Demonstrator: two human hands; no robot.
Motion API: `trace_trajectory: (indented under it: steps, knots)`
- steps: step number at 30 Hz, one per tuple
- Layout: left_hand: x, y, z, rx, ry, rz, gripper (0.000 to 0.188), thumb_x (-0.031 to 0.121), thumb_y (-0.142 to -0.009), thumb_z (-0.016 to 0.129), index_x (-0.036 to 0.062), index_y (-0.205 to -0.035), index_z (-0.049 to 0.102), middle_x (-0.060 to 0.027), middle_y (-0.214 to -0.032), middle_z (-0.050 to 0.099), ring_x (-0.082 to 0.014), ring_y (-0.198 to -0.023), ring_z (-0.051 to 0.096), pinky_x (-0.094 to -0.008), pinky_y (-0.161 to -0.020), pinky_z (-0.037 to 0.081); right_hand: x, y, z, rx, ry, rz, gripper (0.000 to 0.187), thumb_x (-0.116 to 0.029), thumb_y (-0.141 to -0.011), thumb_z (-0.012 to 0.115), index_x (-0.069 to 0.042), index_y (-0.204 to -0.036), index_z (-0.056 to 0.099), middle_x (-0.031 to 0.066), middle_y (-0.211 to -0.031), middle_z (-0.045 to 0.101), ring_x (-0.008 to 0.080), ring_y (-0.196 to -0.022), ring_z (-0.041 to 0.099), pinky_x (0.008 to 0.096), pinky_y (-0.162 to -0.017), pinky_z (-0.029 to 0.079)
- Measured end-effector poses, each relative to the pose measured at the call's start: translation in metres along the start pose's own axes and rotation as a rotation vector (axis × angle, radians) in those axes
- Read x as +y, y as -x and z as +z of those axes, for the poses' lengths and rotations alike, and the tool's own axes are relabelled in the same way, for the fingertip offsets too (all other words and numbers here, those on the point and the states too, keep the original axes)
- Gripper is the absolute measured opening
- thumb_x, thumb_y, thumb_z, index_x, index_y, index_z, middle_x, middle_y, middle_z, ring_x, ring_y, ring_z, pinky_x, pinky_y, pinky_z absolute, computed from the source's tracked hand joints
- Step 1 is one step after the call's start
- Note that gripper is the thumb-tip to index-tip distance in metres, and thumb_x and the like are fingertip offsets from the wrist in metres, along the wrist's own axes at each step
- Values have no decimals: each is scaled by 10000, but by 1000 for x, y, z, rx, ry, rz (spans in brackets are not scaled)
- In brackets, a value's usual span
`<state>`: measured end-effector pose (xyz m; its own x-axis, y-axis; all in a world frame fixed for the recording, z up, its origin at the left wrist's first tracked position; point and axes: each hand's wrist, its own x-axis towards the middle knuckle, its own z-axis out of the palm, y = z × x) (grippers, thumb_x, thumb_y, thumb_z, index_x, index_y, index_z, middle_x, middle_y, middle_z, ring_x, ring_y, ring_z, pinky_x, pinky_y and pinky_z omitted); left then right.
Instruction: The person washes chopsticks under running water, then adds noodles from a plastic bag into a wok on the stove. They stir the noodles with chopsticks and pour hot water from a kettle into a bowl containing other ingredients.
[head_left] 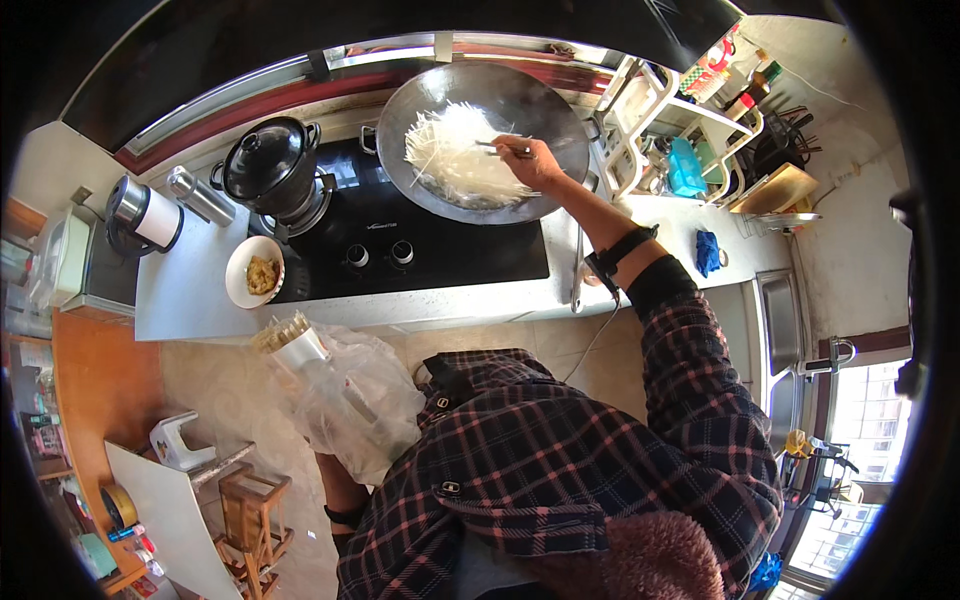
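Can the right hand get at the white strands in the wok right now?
Most likely yes: the right hand is over the wok, holding a dark utensil, and no lid covers the white strands.

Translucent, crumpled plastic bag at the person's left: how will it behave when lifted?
The bag will probably flop: its thin film is wrinkled. The pale, straight bundled strands jutting from it look stiff, perhaps brittle. Their exposed ends might snap if pushed.
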<state>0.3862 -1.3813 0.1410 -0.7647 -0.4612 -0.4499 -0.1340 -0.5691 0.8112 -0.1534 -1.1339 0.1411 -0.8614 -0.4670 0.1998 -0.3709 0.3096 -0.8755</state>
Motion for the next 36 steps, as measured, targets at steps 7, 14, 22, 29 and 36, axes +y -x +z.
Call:
trace_trajectory:
  steps: [7,14,22,29,36]
  knots:
    - [3,-2,-3,-29,-3,-5,642,454,-939,446,62,-1415,269,-93,-1401,368,-263,-1247,392,-391,-1043,325,-28,27,1,-243,-222,49,248,-164,-943,518,16,-1080,620,63,-899,655,123,-811,596,268,-760,497]
    - [7,-12,-2,-58,-8,-13,640,450,-940,447,62,-1416,267,-94,-1403,366,-262,-1249,390,-390,-1043,324,-57,44,-48,-344,-187,78,246,-183,-957,510,5,-1061,630,80,-908,673,133,-819,615,274,-763,513]
    - [7,-12,-2,-55,-6,-16,637,445,-941,447,61,-1417,264,-95,-1405,363,-261,-1251,387,-390,-1044,323,-77,23,-75,17,-232,189,201,-163,-943,527,2,-1009,622,72,-761,608,162,-711,654,269,-618,556]
    - [7,-3,-2,-12,13,-12,635,440,-943,447,60,-1417,262,-96,-1407,360,-260,-1254,385,-390,-1045,322,-40,1,-33,-130,-214,208,188,-153,-927,559,10,-982,635,66,-767,621,138,-646,636,254,-592,544]
    - [6,5,-1,28,18,-3,634,435,-944,448,59,-1418,260,-97,-1409,357,-259,-1256,383,-390,-1045,321,-7,-39,-35,29,-83,110,130,-135,-897,601,-10,-898,636,33,-649,602,104,-576,579,253,-539,482]
